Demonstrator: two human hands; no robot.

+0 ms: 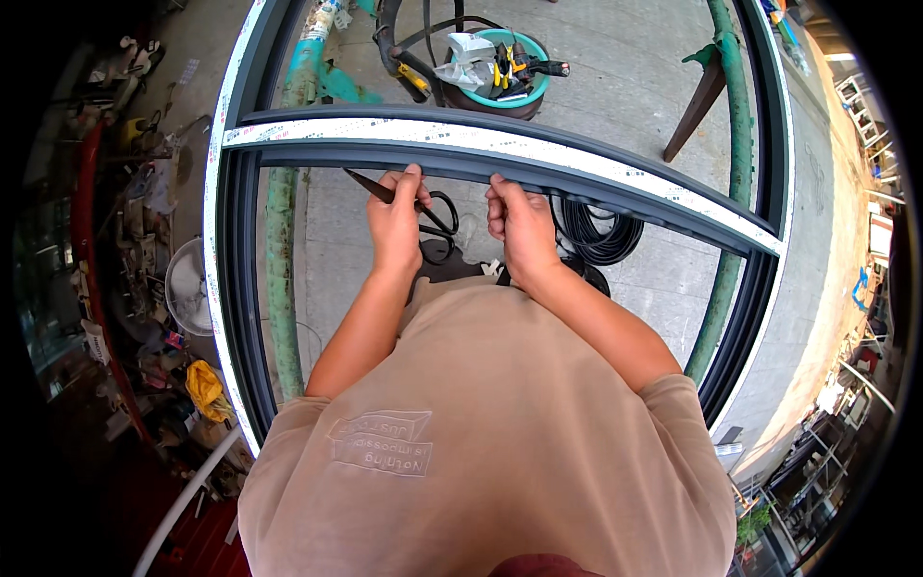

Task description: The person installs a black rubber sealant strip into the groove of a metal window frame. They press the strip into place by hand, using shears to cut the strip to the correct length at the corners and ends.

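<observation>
My left hand is closed round black-handled scissors. Their dark blades point up and left, while the thumb touches the lower edge of a dark grey crossbar. To its right, my right hand is closed, thumb and fingertips at the same edge. A thin black rubber strip runs along the bar from beside this hand toward the right; the part within the fingers is hidden. The crossbar belongs to a large metal window frame faced with white printed protective film. Below the bar, a coil of black strip lies partly behind my right forearm.
Green-painted pipes support the frame at left and right. Beyond the crossbar, a turquoise-rimmed tub holds pliers-like tools and a plastic bag. A round fan, a yellow bag and clutter lie to the left.
</observation>
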